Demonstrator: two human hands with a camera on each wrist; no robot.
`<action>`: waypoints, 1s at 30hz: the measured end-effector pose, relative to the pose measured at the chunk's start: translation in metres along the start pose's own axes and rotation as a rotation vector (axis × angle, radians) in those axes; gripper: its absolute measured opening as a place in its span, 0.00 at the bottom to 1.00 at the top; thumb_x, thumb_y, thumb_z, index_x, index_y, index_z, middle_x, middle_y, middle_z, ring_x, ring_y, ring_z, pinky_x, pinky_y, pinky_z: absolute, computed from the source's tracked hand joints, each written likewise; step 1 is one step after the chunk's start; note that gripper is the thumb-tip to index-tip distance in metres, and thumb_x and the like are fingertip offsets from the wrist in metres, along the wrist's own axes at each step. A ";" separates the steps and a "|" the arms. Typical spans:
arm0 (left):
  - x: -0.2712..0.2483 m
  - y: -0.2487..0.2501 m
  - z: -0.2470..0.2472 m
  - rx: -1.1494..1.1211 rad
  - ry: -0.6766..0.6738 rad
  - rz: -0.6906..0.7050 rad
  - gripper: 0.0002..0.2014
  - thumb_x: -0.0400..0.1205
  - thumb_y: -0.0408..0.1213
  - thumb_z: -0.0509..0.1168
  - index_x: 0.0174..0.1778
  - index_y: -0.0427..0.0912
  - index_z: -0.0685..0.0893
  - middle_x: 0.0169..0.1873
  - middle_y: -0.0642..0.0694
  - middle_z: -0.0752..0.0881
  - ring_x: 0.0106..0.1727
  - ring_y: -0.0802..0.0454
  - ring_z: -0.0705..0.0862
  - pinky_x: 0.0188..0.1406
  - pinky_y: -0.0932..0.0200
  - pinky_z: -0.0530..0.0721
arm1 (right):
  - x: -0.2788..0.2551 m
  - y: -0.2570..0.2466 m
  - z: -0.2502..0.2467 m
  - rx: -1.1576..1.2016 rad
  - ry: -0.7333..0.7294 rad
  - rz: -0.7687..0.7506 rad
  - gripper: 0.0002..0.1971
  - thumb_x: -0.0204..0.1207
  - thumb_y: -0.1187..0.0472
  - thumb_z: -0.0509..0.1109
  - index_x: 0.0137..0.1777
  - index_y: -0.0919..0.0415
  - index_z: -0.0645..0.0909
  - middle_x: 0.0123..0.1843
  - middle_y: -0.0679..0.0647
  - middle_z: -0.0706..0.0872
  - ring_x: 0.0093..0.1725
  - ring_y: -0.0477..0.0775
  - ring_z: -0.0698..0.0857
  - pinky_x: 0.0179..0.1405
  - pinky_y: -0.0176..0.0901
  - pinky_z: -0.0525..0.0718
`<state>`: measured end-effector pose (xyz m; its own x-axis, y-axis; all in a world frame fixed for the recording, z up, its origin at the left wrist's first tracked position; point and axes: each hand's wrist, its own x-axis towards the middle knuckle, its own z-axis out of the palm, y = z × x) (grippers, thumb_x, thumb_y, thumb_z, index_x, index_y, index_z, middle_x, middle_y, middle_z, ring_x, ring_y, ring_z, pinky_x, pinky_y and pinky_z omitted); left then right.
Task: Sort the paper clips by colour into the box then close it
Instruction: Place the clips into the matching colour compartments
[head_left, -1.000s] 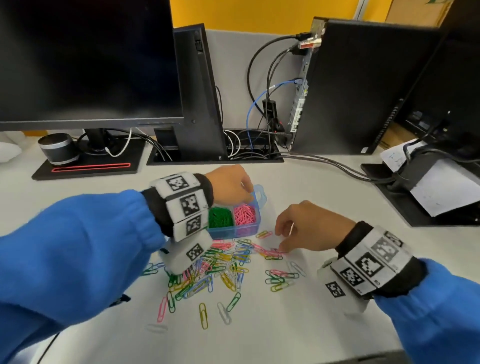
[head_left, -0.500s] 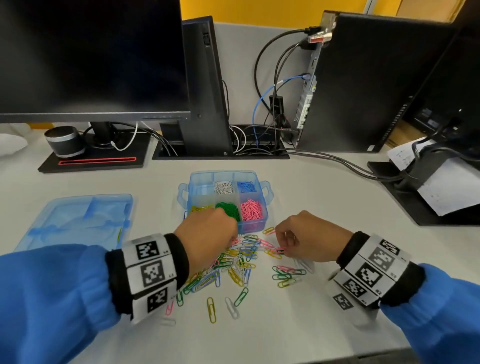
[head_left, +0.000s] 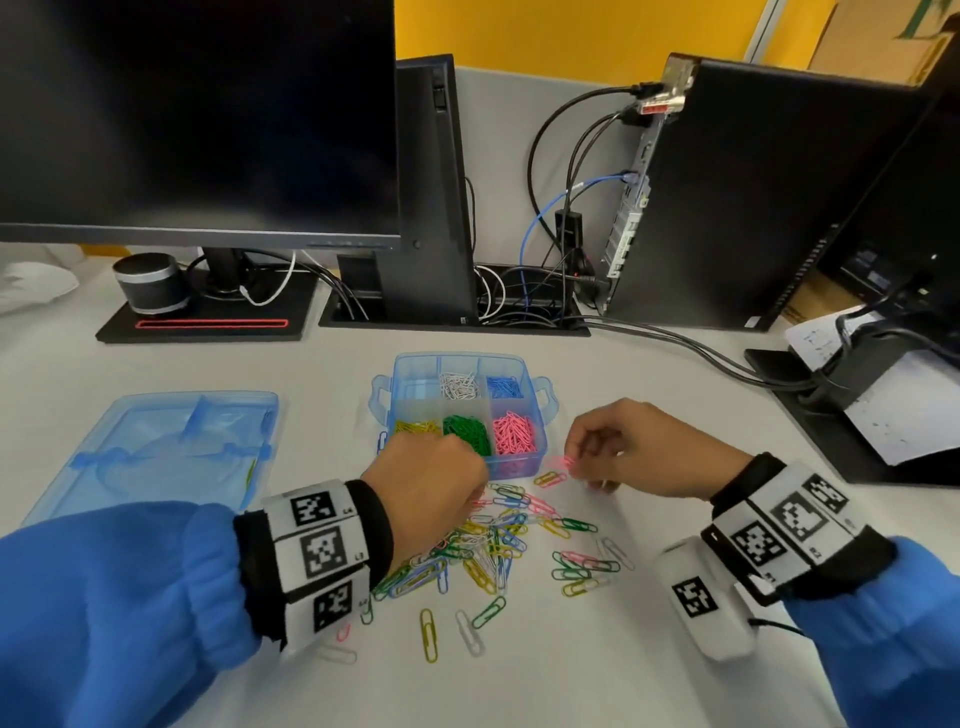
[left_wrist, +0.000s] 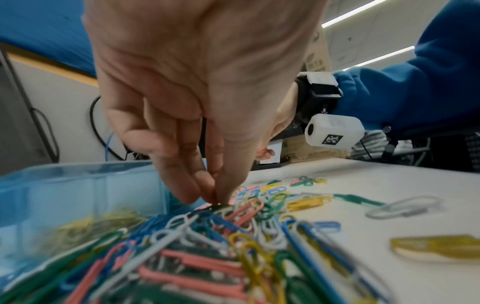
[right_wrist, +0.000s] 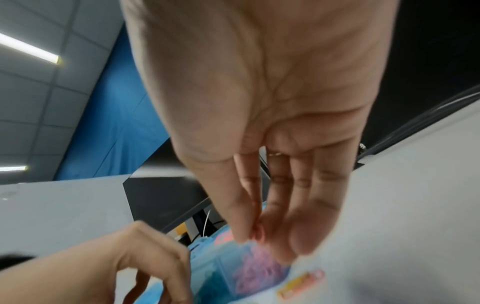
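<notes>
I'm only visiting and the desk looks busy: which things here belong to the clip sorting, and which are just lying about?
Part of the job:
- compartment box
- box lid
- loose clip pile
- pink clip pinched in the right hand
- left hand picking at the pile

Just lying about:
- monitor
- speaker
- computer tower
- cables
- printed papers

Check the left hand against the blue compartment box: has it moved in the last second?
Yes. The left hand has come back from over the blue compartment box to the loose clip pile in front of it.
</notes>
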<state>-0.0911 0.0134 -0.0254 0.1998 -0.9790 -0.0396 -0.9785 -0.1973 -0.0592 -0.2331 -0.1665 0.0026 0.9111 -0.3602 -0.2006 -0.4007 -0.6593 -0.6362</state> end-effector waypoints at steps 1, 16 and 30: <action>-0.002 -0.003 -0.002 -0.085 0.015 -0.011 0.08 0.84 0.41 0.60 0.51 0.49 0.85 0.47 0.53 0.86 0.49 0.50 0.84 0.40 0.60 0.77 | 0.004 -0.003 -0.001 0.004 0.075 -0.009 0.03 0.74 0.68 0.74 0.40 0.61 0.86 0.35 0.61 0.89 0.30 0.49 0.87 0.39 0.39 0.87; 0.019 -0.034 -0.029 -1.197 -0.051 -0.268 0.03 0.81 0.39 0.70 0.45 0.44 0.86 0.32 0.56 0.88 0.34 0.59 0.84 0.24 0.68 0.72 | 0.031 -0.018 0.010 0.162 0.210 -0.049 0.04 0.76 0.63 0.73 0.45 0.62 0.89 0.37 0.57 0.91 0.39 0.53 0.91 0.49 0.47 0.90; 0.066 -0.014 -0.031 -1.292 -0.025 -0.397 0.04 0.79 0.29 0.70 0.39 0.37 0.87 0.32 0.42 0.88 0.32 0.54 0.87 0.26 0.67 0.84 | 0.031 -0.011 0.001 0.559 0.321 0.030 0.03 0.73 0.74 0.73 0.45 0.75 0.87 0.36 0.68 0.89 0.31 0.53 0.89 0.37 0.35 0.88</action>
<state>-0.0655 -0.0499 0.0034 0.4656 -0.8466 -0.2578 -0.1991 -0.3841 0.9016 -0.2003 -0.1698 0.0021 0.7909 -0.6102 -0.0465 -0.2356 -0.2336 -0.9434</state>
